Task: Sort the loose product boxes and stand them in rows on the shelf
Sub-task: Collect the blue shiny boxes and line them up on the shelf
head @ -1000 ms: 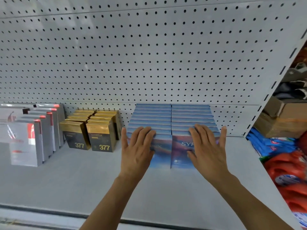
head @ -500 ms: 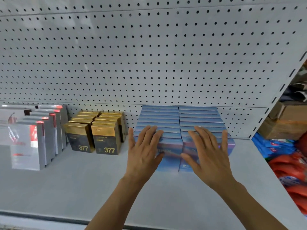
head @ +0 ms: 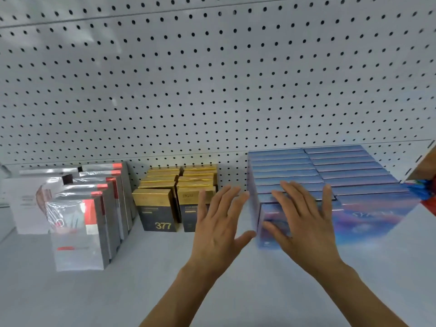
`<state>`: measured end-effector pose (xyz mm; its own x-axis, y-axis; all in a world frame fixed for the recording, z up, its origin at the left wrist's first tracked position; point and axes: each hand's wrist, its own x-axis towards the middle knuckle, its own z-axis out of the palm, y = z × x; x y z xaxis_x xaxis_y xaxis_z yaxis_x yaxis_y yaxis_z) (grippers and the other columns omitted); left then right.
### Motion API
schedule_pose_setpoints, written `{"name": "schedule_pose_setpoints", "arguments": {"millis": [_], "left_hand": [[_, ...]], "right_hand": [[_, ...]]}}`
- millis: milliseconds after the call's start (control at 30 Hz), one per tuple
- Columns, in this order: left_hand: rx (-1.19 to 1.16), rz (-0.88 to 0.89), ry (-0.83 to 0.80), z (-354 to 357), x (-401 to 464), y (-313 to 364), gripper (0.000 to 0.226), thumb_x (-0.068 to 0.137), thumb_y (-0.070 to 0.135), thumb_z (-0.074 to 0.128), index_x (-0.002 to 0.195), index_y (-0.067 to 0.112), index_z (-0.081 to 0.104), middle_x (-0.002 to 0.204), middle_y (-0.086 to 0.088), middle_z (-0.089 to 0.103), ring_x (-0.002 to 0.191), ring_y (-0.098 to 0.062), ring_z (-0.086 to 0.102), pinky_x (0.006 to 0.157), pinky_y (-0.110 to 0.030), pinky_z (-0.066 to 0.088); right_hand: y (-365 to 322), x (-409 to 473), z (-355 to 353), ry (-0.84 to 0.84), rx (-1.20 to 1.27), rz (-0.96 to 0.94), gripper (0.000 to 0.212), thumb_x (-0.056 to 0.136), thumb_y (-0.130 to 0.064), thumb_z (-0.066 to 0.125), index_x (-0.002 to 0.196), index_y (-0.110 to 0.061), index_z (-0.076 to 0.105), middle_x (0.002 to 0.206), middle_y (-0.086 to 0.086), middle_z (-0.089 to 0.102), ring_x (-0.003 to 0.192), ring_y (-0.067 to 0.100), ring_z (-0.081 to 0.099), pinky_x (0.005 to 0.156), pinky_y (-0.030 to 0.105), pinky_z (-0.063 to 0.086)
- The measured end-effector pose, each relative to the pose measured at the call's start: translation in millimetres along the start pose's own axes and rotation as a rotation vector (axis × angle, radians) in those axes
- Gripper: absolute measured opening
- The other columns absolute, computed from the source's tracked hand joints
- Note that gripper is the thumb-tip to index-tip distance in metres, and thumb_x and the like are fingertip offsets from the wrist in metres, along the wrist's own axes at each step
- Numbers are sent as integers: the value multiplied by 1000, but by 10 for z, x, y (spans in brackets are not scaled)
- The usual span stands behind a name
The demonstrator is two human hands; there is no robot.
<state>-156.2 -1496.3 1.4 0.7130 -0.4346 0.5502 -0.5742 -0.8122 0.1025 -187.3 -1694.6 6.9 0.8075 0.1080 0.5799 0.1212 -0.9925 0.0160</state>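
Two rows of blue boxes (head: pixel 342 175) stand upright on the grey shelf (head: pixel 118 291), reaching back to the pegboard. My right hand (head: pixel 302 220) lies flat with straight fingers against the front box of the left blue row. My left hand (head: pixel 219 223) is open with spread fingers just left of that row, its thumb near the front box's lower corner. Left of it stand two rows of gold-and-black boxes (head: pixel 160 208) marked 377. Further left are rows of silver boxes with red patches (head: pixel 80 232).
The white pegboard back wall (head: pixel 212 79) rises behind the rows. A white box (head: pixel 26 204) stands at the far left. Red and blue packets (head: pixel 424 194) and a brown carton edge show past the shelf's right upright. Bare shelf lies in front of the rows.
My view has swung left, so the blue rows now sit to the right. My left hand has come off the blue boxes to their left side; my right hand shifted onto the left row's front.
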Motion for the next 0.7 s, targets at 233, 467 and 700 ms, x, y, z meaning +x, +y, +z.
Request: {"name": "schedule_pose_setpoints", "arguments": {"millis": [233, 467, 700], "left_hand": [[-422, -271, -151, -21, 41, 49, 42, 85, 54, 62, 118, 28, 57, 118, 12, 58, 110, -5, 52, 96, -27, 46], [-767, -482, -240, 120, 171, 277, 19, 90, 45, 60, 93, 26, 62, 91, 7, 68, 84, -9, 64, 78, -28, 55], [-882, -608, -159, 197, 173, 351, 22, 90, 41, 59, 95, 21, 65, 87, 7, 70, 82, -8, 67, 78, -27, 57]], "right_hand": [[-37, -38, 17, 73, 38, 67, 45, 92, -50, 44, 112, -13, 61, 132, 8, 57, 127, 27, 50, 112, 63, 15], [102, -31, 58, 152, 224, 32, 29, 93, -42, 50, 103, -16, 53, 121, 8, 61, 112, 26, 58, 112, 47, 28], [154, 84, 87, 51, 343, 77, 36, 91, -50, 45, 96, -16, 57, 123, 5, 60, 110, 26, 57, 103, 36, 31]]}}
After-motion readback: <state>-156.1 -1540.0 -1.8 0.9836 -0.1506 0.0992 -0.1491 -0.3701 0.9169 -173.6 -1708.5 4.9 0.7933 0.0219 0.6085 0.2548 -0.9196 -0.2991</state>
